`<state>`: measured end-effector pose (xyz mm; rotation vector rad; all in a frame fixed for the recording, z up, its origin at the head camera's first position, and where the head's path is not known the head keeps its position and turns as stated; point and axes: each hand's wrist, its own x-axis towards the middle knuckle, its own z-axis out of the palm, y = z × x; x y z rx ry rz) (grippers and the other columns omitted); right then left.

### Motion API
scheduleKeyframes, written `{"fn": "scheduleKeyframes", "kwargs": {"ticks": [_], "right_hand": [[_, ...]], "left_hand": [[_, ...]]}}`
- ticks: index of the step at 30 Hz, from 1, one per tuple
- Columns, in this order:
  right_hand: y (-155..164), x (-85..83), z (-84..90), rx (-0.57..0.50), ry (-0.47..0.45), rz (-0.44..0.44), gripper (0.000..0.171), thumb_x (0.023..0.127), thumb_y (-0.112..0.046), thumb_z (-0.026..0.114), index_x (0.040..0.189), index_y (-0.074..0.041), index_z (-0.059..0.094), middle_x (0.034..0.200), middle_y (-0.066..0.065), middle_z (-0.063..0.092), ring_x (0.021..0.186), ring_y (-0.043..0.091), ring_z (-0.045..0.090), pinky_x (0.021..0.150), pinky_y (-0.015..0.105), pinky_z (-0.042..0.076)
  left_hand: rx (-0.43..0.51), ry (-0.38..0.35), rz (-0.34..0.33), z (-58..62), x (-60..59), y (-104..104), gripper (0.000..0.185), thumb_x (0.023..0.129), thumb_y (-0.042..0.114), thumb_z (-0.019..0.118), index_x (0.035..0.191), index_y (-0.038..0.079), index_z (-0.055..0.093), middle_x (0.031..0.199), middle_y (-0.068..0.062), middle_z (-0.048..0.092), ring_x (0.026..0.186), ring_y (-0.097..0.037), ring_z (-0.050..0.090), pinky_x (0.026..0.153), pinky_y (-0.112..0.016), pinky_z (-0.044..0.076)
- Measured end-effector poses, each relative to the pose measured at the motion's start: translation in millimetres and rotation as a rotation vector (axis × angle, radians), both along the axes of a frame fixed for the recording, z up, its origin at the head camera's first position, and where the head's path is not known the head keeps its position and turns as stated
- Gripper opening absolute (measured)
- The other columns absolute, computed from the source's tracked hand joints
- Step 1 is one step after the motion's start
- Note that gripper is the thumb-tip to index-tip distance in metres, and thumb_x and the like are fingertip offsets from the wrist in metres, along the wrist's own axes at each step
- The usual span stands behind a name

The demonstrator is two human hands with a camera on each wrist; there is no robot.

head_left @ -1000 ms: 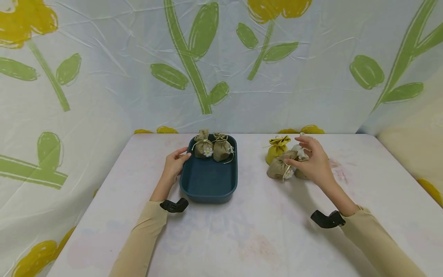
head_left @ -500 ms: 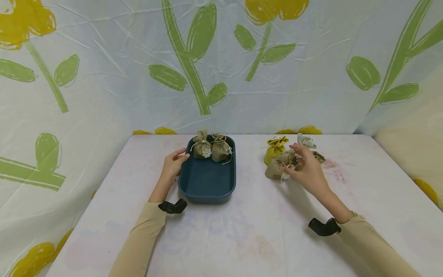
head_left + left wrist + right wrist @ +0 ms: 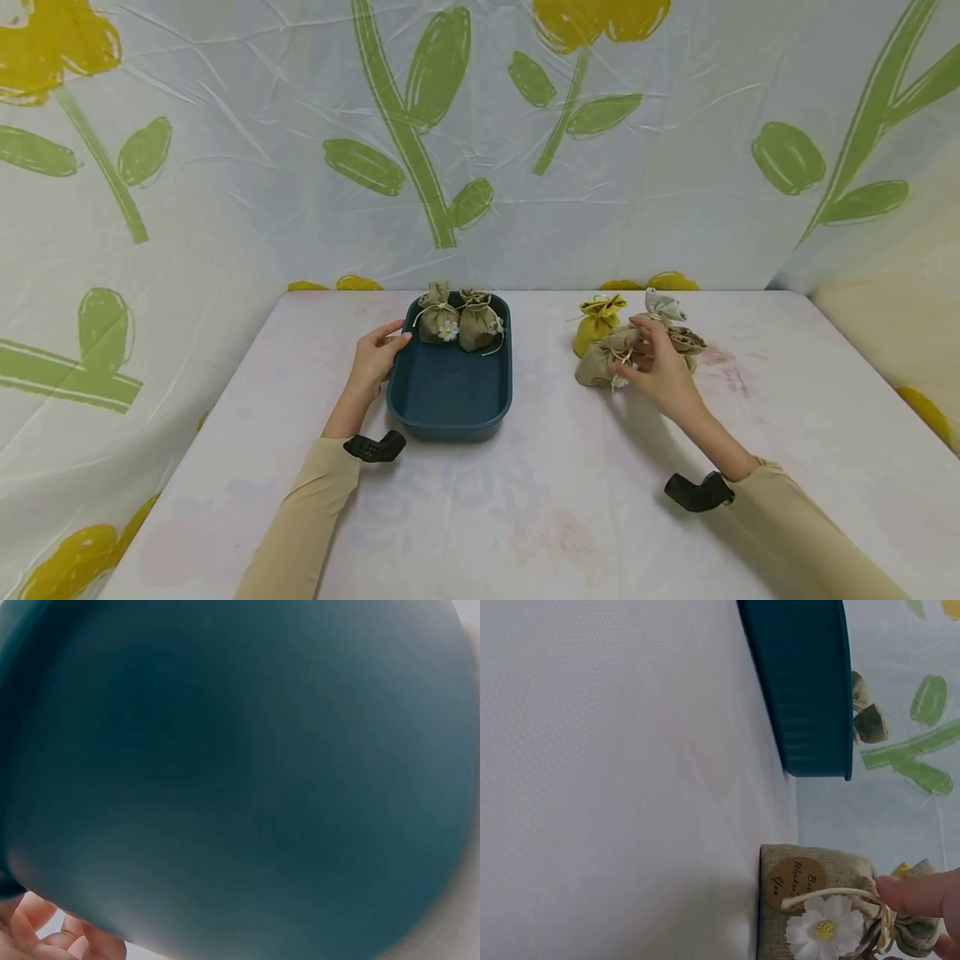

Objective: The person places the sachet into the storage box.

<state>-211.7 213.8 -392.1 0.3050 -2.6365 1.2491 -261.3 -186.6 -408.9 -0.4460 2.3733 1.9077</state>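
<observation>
My left hand [image 3: 375, 360] grips the left rim of a dark blue plastic tub [image 3: 450, 392], thumb over the edge. Two drawstring pouches, one [image 3: 435, 327] with a white flower and another [image 3: 476, 323] beside it, stand at the tub's far end. On the right, my right hand [image 3: 662, 371] pinches the gathered neck of a brown burlap drawstring pouch [image 3: 595, 367]. In the right wrist view that pouch [image 3: 847, 862] shows a round tag and a white flower, with my thumb at its tied neck. The other fingers are mostly hidden.
Behind the held pouch stand a yellow pouch [image 3: 591, 332] and a pale grey pouch [image 3: 664, 305]. Another brown pouch [image 3: 686, 340] sits partly behind my right hand. A flower-printed cloth [image 3: 300, 208] hangs along the back of the white-covered table [image 3: 480, 517].
My right hand has moved down and slightly left, its fingers closing in on the neck of the front brown pouch. My left hand and the tub stay in place.
</observation>
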Motion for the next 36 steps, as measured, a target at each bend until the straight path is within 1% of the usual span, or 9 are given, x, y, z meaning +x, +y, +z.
{"fn": "scheduleKeyframes", "kwargs": {"ticks": [7,10,14,17,20,25,28,33,36], "right_hand": [[-1,-0.8,-4.3,0.028,0.029,-0.049,0.067,0.084,-0.001,0.071,0.140,0.002,0.033,0.113,0.035,0.058,0.100,0.047,0.061,0.085,0.052,0.051],[-1,-0.5,-4.6,0.039,0.042,-0.065,0.063,0.084,-0.002,0.071,0.138,0.001,0.039,0.108,0.034,0.062,0.093,0.044,0.065,0.077,0.040,0.054],[-1,0.0,-3.3,0.023,0.038,-0.061,0.059,0.083,-0.002,0.072,0.135,0.000,0.044,0.106,0.033,0.063,0.089,0.043,0.066,0.069,0.019,0.050],[-1,-0.4,-3.6,0.014,0.035,-0.054,0.057,0.082,-0.003,0.073,0.133,0.001,0.047,0.104,0.031,0.065,0.086,0.042,0.067,0.066,0.011,0.046],[-1,-1.8,-5.9,0.012,0.054,-0.053,0.055,0.081,-0.002,0.074,0.131,0.000,0.051,0.099,0.028,0.066,0.082,0.035,0.068,0.064,0.010,0.046],[-2,-4.3,-11.7,-0.011,0.110,-0.059,0.051,0.077,0.002,0.077,0.124,0.000,0.058,0.096,0.024,0.068,0.078,-0.002,0.061,0.068,0.008,0.048],[-2,-4.6,-14.6,-0.026,0.140,-0.060,0.050,0.075,0.004,0.077,0.122,0.000,0.060,0.100,0.024,0.068,0.079,-0.016,0.053,0.071,0.008,0.049],[-4,-4.3,-15.7,-0.040,0.168,-0.060,0.048,0.073,0.006,0.078,0.118,0.000,0.062,0.094,0.025,0.070,0.077,-0.016,0.055,0.070,0.007,0.048],[-4,-4.6,-14.6,-0.020,0.194,-0.061,0.047,0.073,0.007,0.078,0.116,0.000,0.063,0.092,0.022,0.070,0.076,-0.013,0.055,0.070,0.012,0.052]], "left_hand": [[-0.013,-0.003,0.003,0.6,0.3,0,0.044,0.095,0.029,0.060,0.138,0.020,0.054,0.120,-0.012,0.059,0.098,-0.022,0.058,0.068,-0.024,0.049],[-0.011,-0.001,0.001,0.2,0.4,0,0.044,0.095,0.029,0.060,0.138,0.020,0.054,0.120,-0.011,0.059,0.098,-0.021,0.058,0.067,-0.023,0.049],[-0.005,0.006,0.001,-0.5,0.5,0,0.044,0.095,0.029,0.060,0.138,0.020,0.054,0.119,-0.011,0.059,0.099,-0.022,0.058,0.067,-0.023,0.049],[0.000,0.011,0.001,-0.8,0.7,0,0.044,0.095,0.028,0.060,0.138,0.019,0.054,0.119,-0.012,0.059,0.100,-0.023,0.059,0.068,-0.024,0.050],[-0.002,0.012,0.000,-1.1,0.4,0,0.044,0.095,0.028,0.060,0.138,0.019,0.053,0.119,-0.012,0.059,0.101,-0.024,0.059,0.070,-0.025,0.051],[-0.011,0.005,0.002,-1.6,-0.2,0,0.044,0.095,0.029,0.060,0.138,0.020,0.054,0.119,-0.012,0.059,0.103,-0.024,0.059,0.071,-0.026,0.050],[-0.014,0.009,0.000,-2.5,-1.1,0,0.044,0.095,0.029,0.060,0.138,0.020,0.054,0.119,-0.011,0.059,0.102,-0.023,0.059,0.070,-0.025,0.050],[-0.013,0.012,-0.002,-2.3,-0.6,0,0.044,0.095,0.029,0.060,0.138,0.020,0.054,0.119,-0.012,0.059,0.101,-0.022,0.059,0.067,-0.023,0.049],[-0.007,0.009,0.000,-1.3,-0.7,0,0.044,0.095,0.029,0.060,0.138,0.020,0.054,0.120,-0.012,0.059,0.100,-0.022,0.059,0.066,-0.022,0.049]]}}
